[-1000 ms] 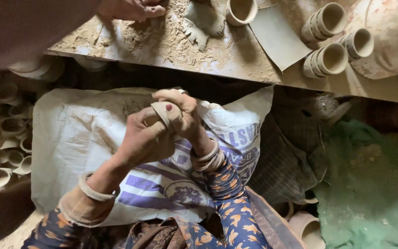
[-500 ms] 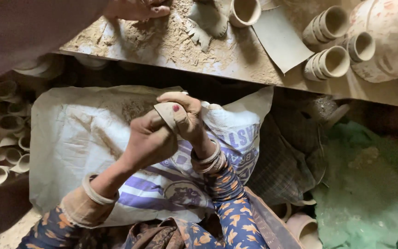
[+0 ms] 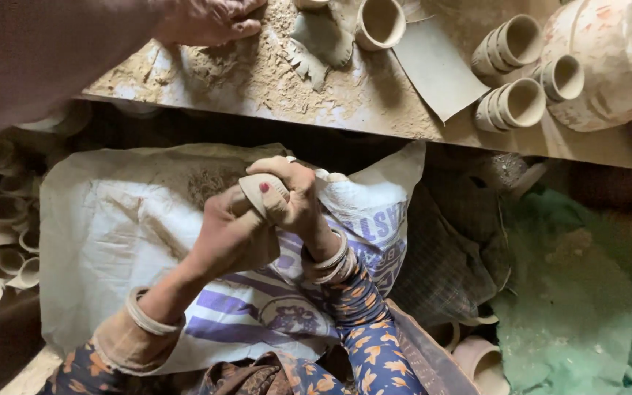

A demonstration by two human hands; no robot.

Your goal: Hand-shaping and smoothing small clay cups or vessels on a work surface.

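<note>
Clay piece: a small pale clay cup sits between my two hands, above the sack on my lap.
Left hand: my left hand is curled shut round the cup from below, fingers wrapped tight.
Right hand: my right hand closes over the cup's top, thumb pressed on its rim.
Sack: a white woven sack lies under my hands, crumpled, with blue and purple stripes and a round printed mark near my right wrist.
Bench: a dusty board ahead carries stacked clay cups and a flat grey sheet.
Other person: a hand rests on the board at top left.
Change: my hands have shifted slightly rightward; the grip on the cup is the same.
</note>
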